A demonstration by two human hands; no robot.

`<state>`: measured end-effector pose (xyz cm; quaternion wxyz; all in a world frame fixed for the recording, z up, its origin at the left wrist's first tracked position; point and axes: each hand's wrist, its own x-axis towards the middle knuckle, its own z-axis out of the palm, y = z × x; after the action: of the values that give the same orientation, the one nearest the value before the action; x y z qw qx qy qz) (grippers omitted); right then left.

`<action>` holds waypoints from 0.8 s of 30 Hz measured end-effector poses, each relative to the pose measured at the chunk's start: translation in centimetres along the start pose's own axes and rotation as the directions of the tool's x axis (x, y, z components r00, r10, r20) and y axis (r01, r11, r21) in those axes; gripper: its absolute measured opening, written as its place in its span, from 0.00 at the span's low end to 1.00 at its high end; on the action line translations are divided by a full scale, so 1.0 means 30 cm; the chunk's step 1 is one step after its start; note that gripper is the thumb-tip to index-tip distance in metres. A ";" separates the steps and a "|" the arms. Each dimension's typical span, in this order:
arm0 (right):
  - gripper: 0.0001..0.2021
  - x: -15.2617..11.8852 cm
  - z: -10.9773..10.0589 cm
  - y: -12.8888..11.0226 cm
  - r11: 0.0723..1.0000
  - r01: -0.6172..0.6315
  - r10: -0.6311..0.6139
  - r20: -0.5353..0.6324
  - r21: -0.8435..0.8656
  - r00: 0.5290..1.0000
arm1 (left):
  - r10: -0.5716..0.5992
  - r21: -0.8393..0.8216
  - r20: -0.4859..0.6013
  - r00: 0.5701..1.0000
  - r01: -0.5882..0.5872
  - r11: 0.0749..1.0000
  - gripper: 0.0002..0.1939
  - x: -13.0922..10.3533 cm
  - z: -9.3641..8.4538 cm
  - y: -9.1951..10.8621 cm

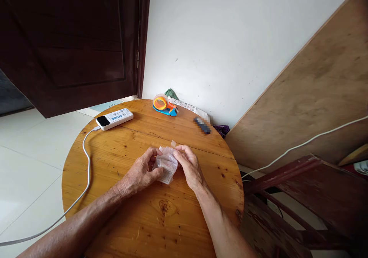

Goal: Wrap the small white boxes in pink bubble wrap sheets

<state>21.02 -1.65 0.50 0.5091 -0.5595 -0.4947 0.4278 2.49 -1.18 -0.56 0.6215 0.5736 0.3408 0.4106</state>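
A small item in clear, crinkled plastic wrap (167, 168) is in front of me over the round table. My left hand (145, 168) grips it from the left, thumb across its front and fingers curled behind. At its upper right, my right hand (188, 164) has thumb and forefinger pinched together. A short translucent strip of tape (173, 143) sticks up from those fingertips. Whether the right fingers also hold the wrap's edge, I cannot tell. What lies inside the wrap is blurred.
On the wooden table (129, 212) stand an orange-and-blue tape dispenser (165, 105), a white power bank (115, 119) with a cable (88, 166), and a pixelated dark object (202, 125). A printed paper strip (189, 107) lies by the wall. A dark red wooden chair (310, 196) is at right.
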 end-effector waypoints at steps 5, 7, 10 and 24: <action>0.11 -0.023 -0.032 -0.045 0.923 0.189 -0.233 -0.097 -0.335 0.968 | -0.048 -0.001 -0.018 0.999 0.048 0.999 0.24 0.008 -0.002 -0.003; 0.11 -0.035 -0.034 -0.056 0.875 0.252 -0.290 -0.032 -0.414 0.956 | -0.055 0.008 -0.011 0.998 0.056 0.998 0.25 0.012 -0.004 -0.003; 0.12 -0.049 -0.023 -0.055 0.817 0.292 -0.290 0.083 -0.497 0.953 | -0.061 0.024 0.019 0.998 0.061 0.998 0.24 0.014 -0.007 -0.002; 0.13 -0.062 -0.011 -0.066 0.902 0.264 -0.164 0.296 -0.341 0.941 | -0.087 0.181 0.042 0.995 0.078 0.980 0.16 0.002 -0.011 0.028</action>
<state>20.83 -3.55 2.45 0.3673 -0.5273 -0.6887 0.3359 2.10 -0.98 0.24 0.5922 0.6224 0.3843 0.3380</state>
